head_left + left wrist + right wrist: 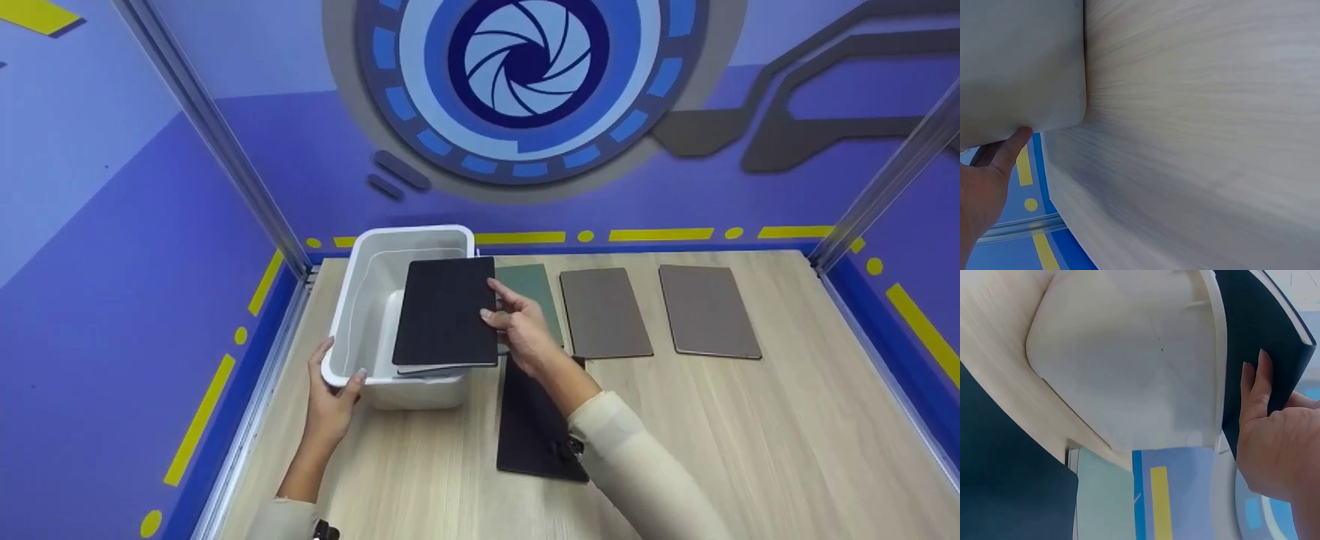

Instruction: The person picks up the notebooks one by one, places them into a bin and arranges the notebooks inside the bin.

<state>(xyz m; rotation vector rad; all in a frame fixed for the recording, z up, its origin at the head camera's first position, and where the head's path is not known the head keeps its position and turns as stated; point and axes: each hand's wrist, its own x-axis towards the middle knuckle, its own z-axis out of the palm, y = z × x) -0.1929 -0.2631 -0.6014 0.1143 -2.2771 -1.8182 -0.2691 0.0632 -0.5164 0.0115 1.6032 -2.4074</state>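
Observation:
A black hardcover notebook (445, 312) is tilted over the right part of a white plastic bin (416, 396). My right hand (525, 334) holds its right edge, thumb on the upper cover. In the right wrist view, the fingers (1256, 391) of that hand lie against the underside of the notebook (1266, 332), beside the bin's rim. At the bin's near left corner, my left hand (330, 397) grips the rim, its thumb at the front and fingers along the left side. The left wrist view has the left hand (988, 185) against the bin's outer wall (1022, 73).
Another black notebook (536, 424) lies on the wooden table (825, 442), partly under my right forearm. Behind my right hand is a green notebook (534, 289). Two grey-brown notebooks (606, 311) lie further right. A blue patterned wall (300, 165) stands behind the bin.

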